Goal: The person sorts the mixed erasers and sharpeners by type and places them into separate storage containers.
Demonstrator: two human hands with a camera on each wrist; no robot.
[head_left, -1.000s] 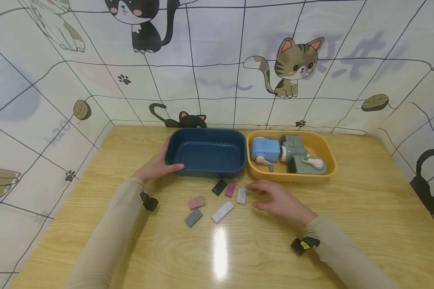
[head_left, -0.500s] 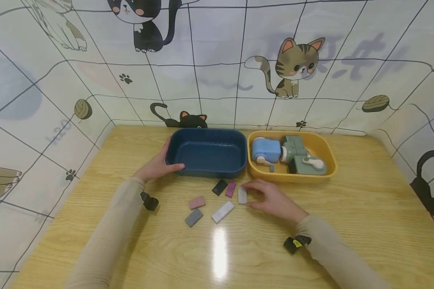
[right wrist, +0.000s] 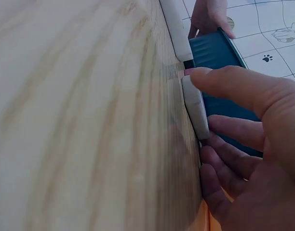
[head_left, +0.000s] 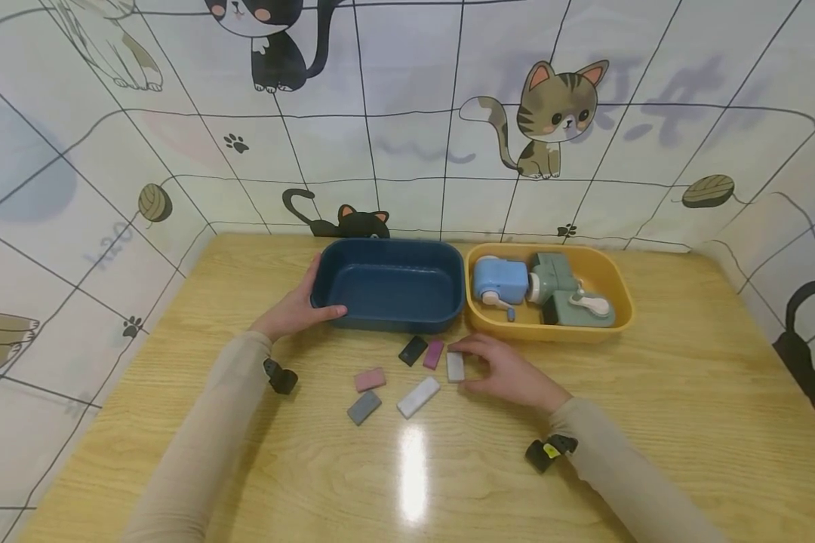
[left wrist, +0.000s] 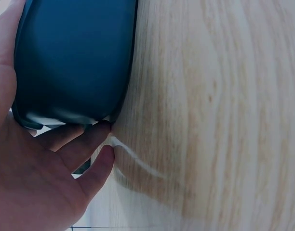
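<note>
My left hand [head_left: 295, 308] grips the left end of a dark blue bin [head_left: 394, 323], thumb over the front rim and fingers round the end wall. In the left wrist view, those fingertips [left wrist: 105, 127] reach the bin's lower edge, close to the table. My right hand [head_left: 509, 373] pinches a short white block, like an eraser [head_left: 455, 368], thumb at its near end and fingers at its far end. The right wrist view has this eraser [right wrist: 195, 107] low against the wooden tabletop. A purple eraser [head_left: 433, 354] and a black eraser [head_left: 413, 351] lie just left of it.
A longer white eraser [head_left: 418, 397], a pink one [head_left: 370, 379] and a grey one [head_left: 364, 408] lie on the table [head_left: 299, 467]. Right of the blue bin, a yellow bin [head_left: 536, 332] holds blue [head_left: 501, 279] and green crank sharpeners [head_left: 580, 311]. A cat-print sheet [head_left: 407, 151] rises behind.
My right hand has moved left to the short white eraser, and its thumb and fingers have closed in on the two ends. The left hand stays on the blue bin.
</note>
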